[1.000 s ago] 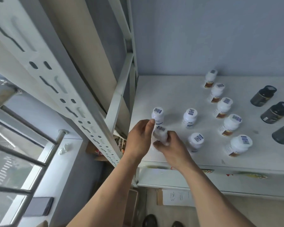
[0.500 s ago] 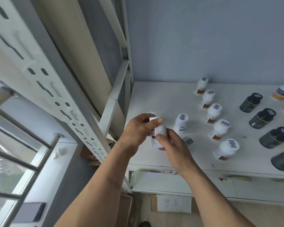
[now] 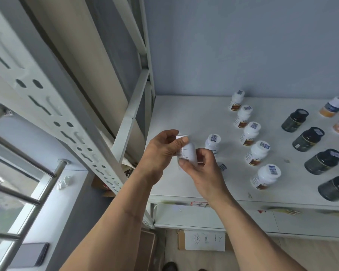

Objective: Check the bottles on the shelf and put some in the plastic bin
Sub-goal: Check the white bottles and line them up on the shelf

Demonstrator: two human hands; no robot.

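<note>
A white bottle (image 3: pixel 187 153) is held tilted above the shelf's (image 3: pixel 184 114) front left corner, gripped by the left hand (image 3: pixel 160 153) and right hand (image 3: pixel 202 169). If loosened while turned, it could be dropped onto the standing bottle (image 3: pixel 213 142) just beside it. No bin is seen.

Bare shelf (image 3: pixel 184 112) behind hands; bottle rows (image 3: pixel 251 132) crowding the right (upright post (image 3: pixel 47 106) left).
</note>
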